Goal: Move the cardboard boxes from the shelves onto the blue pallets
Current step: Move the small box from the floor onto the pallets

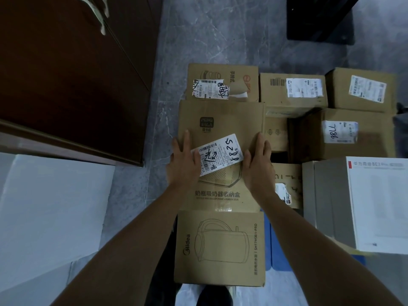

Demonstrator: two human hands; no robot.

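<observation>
A tall cardboard box [220,120] with a white shipping label marked 5288 lies among other boxes on the floor stack. My left hand [184,161] rests flat on its left side, fingers straight. My right hand [257,162] lies flat on its right side, fingers straight too. A kettle-printed Midea box [219,248] sits just below it, nearest me. A strip of blue pallet [277,246] shows to the right of the Midea box.
More cardboard boxes [291,90] fill the back and right, one [344,133] marked 98LL. A white carton [375,206] stands at the right. A dark wooden cabinet [66,74] rises at the left above a pale surface [44,206]. Grey floor [209,29] lies beyond.
</observation>
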